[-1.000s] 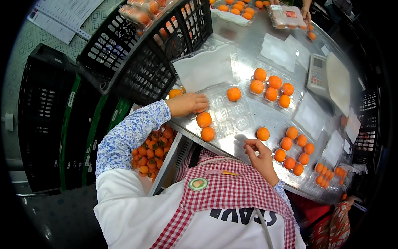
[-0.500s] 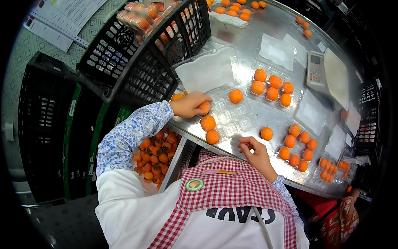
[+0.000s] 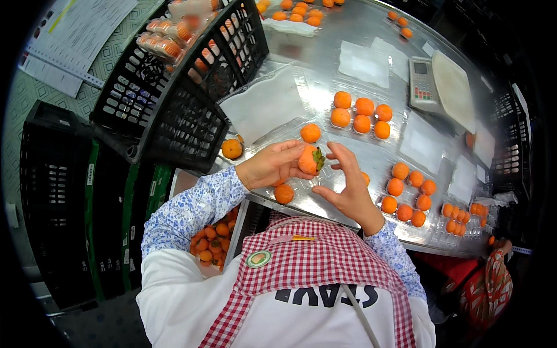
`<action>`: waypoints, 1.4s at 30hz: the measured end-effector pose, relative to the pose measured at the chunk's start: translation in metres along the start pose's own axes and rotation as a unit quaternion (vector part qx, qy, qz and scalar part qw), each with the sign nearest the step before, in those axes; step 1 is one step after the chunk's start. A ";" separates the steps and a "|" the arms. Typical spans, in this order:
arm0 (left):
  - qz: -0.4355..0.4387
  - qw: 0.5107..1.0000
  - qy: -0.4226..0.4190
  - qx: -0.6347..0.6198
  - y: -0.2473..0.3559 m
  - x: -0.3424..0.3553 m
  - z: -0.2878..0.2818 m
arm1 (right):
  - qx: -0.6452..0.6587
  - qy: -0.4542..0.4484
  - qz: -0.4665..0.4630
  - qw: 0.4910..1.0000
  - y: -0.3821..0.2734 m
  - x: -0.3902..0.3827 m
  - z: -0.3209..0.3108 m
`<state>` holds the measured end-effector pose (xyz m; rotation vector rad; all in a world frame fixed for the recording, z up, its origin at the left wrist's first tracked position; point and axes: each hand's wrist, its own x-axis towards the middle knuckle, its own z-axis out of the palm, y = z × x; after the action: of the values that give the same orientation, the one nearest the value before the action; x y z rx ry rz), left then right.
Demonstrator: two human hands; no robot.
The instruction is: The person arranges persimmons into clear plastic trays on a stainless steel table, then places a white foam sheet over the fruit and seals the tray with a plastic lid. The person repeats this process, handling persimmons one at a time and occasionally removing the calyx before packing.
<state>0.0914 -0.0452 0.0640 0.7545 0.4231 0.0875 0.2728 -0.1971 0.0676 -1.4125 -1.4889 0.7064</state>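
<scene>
My left hand (image 3: 270,166) holds an orange persimmon (image 3: 307,162) between thumb and fingers, its green leafy cap turned to the right. Facing it, my right hand (image 3: 353,194) is open, thumb and fingers apart around the cap's side; I see no clear contact. Beneath both hands lies a clear plastic tray, partly hidden. One persimmon (image 3: 310,133) sits at its far side, and another persimmon (image 3: 284,194) rests near the table edge, below my left hand. A loose persimmon (image 3: 232,149) lies left of my left wrist, beside the black crate.
A black crate (image 3: 191,110) with packed fruit stands at the left. Filled clear trays (image 3: 362,116) and white-lined trays (image 3: 264,104) spread over the metal table, with a scale (image 3: 444,87) at the far right. Loose persimmons (image 3: 214,240) fill a container below the table edge. Another person's sleeve (image 3: 490,284) shows lower right.
My left hand has lifted the persimmon and carried it right, over the tray. My right hand has risen toward it and opened wider. The whole view has shifted slightly.
</scene>
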 end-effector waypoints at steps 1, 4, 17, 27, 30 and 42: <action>-0.007 1.000 -0.006 -0.007 -0.003 0.004 0.005 | -0.010 -0.004 -0.014 1.000 0.000 0.001 -0.002; -0.040 0.999 0.025 0.000 -0.008 0.011 0.020 | -0.018 -0.022 -0.039 0.999 0.001 0.002 -0.008; -0.119 0.987 0.084 0.074 -0.016 0.026 0.062 | 0.283 0.023 0.146 0.948 0.011 -0.028 -0.024; 0.032 0.968 0.142 0.202 -0.031 0.015 0.079 | 0.144 0.026 0.126 0.981 0.014 -0.033 -0.023; 0.060 0.967 0.124 0.214 -0.030 -0.001 0.091 | 0.118 0.035 0.109 0.986 0.016 -0.032 -0.015; 0.167 0.968 0.166 0.089 -0.068 0.001 0.093 | 0.041 0.031 0.051 0.997 0.016 -0.032 -0.001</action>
<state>0.1246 -0.1543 0.0776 0.9886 0.6251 0.5031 0.2776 -0.2257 0.0467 -1.4419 -1.3332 0.7722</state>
